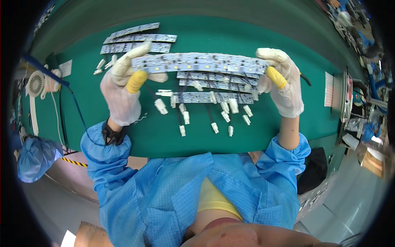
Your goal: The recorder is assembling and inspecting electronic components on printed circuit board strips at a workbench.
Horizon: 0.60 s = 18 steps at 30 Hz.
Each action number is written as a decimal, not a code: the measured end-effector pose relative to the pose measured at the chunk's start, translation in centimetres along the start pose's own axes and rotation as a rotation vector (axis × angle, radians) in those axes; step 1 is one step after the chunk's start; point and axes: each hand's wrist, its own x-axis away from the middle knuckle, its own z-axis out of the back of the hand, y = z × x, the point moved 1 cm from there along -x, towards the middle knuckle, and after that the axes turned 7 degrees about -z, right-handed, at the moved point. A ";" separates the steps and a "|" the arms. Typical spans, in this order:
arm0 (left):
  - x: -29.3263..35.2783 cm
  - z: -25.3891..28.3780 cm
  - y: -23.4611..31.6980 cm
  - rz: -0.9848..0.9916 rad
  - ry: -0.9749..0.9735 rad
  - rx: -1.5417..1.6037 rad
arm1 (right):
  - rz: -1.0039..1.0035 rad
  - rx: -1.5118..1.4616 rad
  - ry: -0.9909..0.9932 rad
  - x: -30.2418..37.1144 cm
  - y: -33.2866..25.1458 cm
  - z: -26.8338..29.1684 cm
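Note:
Between my two gloved hands an LED strip board [201,62] is held up level above the table. My left hand [127,78], in a white glove with a yellow thumb cover, is closed on the board's left end. The right end is pinched by my right hand [280,80], gloved the same way. Under the held board lie several more LED boards [197,97] with dark wires and white plug connectors [161,106]. One connector hangs near my left hand. Parts of the lower boards are hidden behind the held one.
A further group of LED boards [140,38] lies at the far left of the green table [197,140]. A small white fan [37,83] stands at the left. A blue cord [78,107] runs to my left wrist. A paper sheet [328,89] lies at the right.

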 end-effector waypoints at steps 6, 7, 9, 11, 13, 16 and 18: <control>0.0 0.2 -0.4 -0.154 -0.095 0.086 | -0.166 0.169 0.125 -0.4 0.4 0.2; -0.3 0.3 -1.0 -0.262 -0.113 0.082 | -0.167 0.165 0.130 -0.5 0.4 -0.1; -0.2 0.3 -0.8 -0.217 -0.123 0.107 | -0.186 0.163 0.129 -0.8 0.4 -0.3; 0.1 0.8 -0.2 0.016 -0.210 0.107 | -0.201 0.164 0.136 -0.9 0.5 -0.9; -0.3 1.2 -0.7 0.055 -0.212 0.105 | -0.154 0.084 0.251 -1.2 0.7 -1.8; -0.8 1.4 -1.2 0.056 -0.169 -0.022 | -0.242 0.085 0.208 -1.0 0.8 -0.2; -1.0 0.2 0.4 0.191 -0.142 -0.180 | -0.207 0.044 0.159 -0.5 1.3 0.9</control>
